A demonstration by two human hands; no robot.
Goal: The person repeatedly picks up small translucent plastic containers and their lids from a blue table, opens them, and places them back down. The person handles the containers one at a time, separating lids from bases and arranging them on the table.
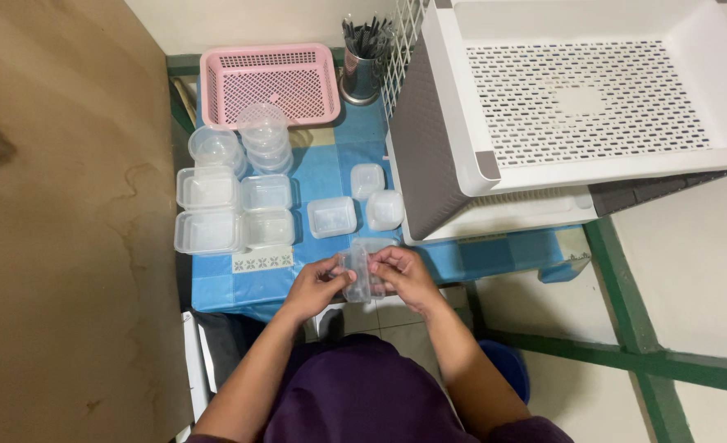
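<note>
While your left hand [314, 283] and right hand [403, 275] clamp fingers on one tub [357, 275], stacked tubs [234, 197] sorted, three loose tubs [332, 216] remain on desk [322, 168].

Behind the hands, small lidded tubs [331, 216] mid-table, stacked containers [209, 209] to their left, a mesh basket [270, 83] and utensil cup [359, 78] farther back, a tiered rack [560, 107] right.

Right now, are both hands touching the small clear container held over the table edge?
Touching. The head view shows the left hand and right hand with fingers closed on opposite sides of the small clear container.
</note>
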